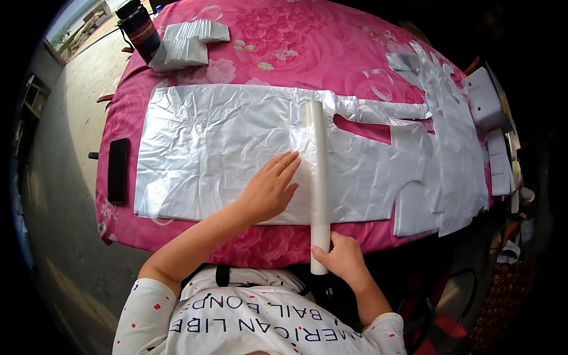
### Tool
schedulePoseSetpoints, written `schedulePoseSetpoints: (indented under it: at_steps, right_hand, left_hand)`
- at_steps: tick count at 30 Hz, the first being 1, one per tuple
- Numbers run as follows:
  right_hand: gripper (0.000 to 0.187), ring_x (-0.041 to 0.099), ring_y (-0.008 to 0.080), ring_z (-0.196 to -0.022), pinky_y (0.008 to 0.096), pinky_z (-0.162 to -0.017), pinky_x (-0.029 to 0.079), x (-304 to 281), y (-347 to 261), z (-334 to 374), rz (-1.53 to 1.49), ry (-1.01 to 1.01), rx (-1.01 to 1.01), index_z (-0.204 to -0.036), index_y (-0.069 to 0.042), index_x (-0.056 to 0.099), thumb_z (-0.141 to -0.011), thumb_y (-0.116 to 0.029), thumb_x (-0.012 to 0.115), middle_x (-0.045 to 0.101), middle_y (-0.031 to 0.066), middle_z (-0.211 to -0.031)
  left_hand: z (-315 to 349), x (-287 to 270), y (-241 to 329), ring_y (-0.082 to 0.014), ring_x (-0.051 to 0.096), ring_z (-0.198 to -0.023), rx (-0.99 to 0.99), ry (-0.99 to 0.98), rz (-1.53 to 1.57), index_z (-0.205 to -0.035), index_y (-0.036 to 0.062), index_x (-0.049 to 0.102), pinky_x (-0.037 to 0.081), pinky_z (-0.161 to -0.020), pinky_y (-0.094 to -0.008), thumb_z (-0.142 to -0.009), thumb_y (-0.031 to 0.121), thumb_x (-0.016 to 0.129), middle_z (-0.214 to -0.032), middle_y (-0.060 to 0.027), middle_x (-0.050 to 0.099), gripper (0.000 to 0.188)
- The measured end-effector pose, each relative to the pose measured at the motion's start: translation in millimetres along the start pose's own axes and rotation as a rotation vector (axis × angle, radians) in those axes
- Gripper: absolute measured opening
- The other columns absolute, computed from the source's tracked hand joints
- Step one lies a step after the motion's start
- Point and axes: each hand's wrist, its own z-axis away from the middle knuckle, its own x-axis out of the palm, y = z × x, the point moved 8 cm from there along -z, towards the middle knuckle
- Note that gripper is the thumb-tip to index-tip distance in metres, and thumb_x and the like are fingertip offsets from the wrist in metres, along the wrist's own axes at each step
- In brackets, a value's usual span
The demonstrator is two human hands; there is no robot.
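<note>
A large stack of whitish, shiny plastic vest bags (207, 142) lies flat across the table, handle ends toward the right. Across it, pointing away from me, rests a long pale tube (320, 183), its near end jutting past the table's front edge. My right hand (344, 254) grips that near end, thumb on top. Just left of the tube, my left hand (271, 188) presses flat on the bags with its fingers stretched out. Whether the tube is hollow or wound with film I cannot tell.
A pink flowered cloth (284, 35) covers the table. Folded plastic bundles (183, 50) and a dark flask (139, 32) stand at the far left. A black phone-like slab (118, 171) lies near the left edge. Loose plastic sheets (455, 148) and white boxes (485, 97) occupy the right.
</note>
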Motion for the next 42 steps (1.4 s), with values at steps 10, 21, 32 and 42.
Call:
schedulePoseSetpoints:
  at_steps: [10, 21, 32, 42]
  right_hand:
    - [0.056, 0.061, 0.0334, -0.064, 0.0384, -0.061, 0.049, -35, -31, -49, 0.03, 0.019, -0.107, -0.078, 0.003, 0.061, -0.079, -0.053, 0.059, 0.062, 0.0177, -0.066]
    - [0.034, 0.058, 0.0177, -0.079, 0.0318, -0.071, 0.048, -68, -50, -236, -1.27, 0.086, -0.207, -0.103, -0.001, 0.054, -0.087, -0.031, 0.058, 0.061, 0.0088, -0.092]
    - [0.024, 0.056, 0.0278, -0.105, 0.0416, -0.082, 0.05, -271, 104, -236, -2.023, 0.612, -0.413, -0.112, -0.003, 0.044, -0.097, -0.018, 0.033, 0.055, 0.0117, -0.117]
    - [0.041, 0.047, 0.0202, -0.119, 0.0291, -0.099, 0.034, -189, -189, -131, -1.086, 0.252, -0.858, -0.13, 0.001, 0.041, -0.097, -0.023, 0.037, 0.052, 0.0133, -0.125]
  left_hand:
    - [0, 44, 5, -0.038, 0.028, -0.131, 0.033, -0.063, -0.321, -0.129, -0.012, 0.034, 0.02, -0.108, -0.0448, -0.084, 0.015, 0.043, -0.138, -0.0274, 0.031, 0.054]
    - [-3, 49, 4, -0.0365, 0.028, -0.131, -0.001, -0.072, -0.329, -0.13, -0.012, 0.033, 0.019, -0.109, -0.0434, -0.084, 0.017, 0.04, -0.139, -0.0274, 0.03, 0.055]
    - [-3, 50, 4, -0.0361, 0.026, -0.133, 0.009, -0.047, -0.304, -0.129, -0.0124, 0.034, 0.017, -0.11, -0.0433, -0.084, 0.018, 0.042, -0.14, -0.0262, 0.03, 0.055]
    - [0, 48, 4, -0.0366, 0.028, -0.131, 0.008, -0.055, -0.349, -0.128, -0.0132, 0.035, 0.019, -0.109, -0.0437, -0.081, 0.023, 0.041, -0.138, -0.0278, 0.031, 0.06]
